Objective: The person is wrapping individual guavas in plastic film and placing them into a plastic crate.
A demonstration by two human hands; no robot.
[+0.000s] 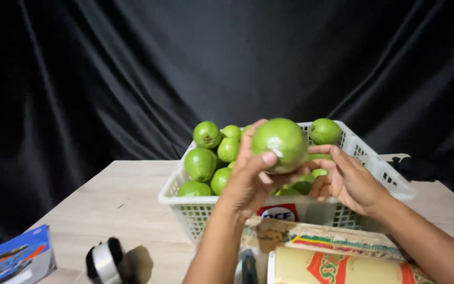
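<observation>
A round green fruit (280, 141), wrapped in clear film, is held up above a white plastic basket (206, 208). My left hand (248, 179) grips it from the left, thumb pressed on its front. My right hand (350, 181) touches its underside with the fingertips from the right. The basket holds several more green fruits (200, 163) piled up to its rim.
A yellow printed box of wrap (337, 263) lies in front of the basket. A roll of tape on a black holder (106, 260) sits at the near left, and a blue box (14, 257) at the far left corner. Black curtain hangs behind the wooden table (122, 200).
</observation>
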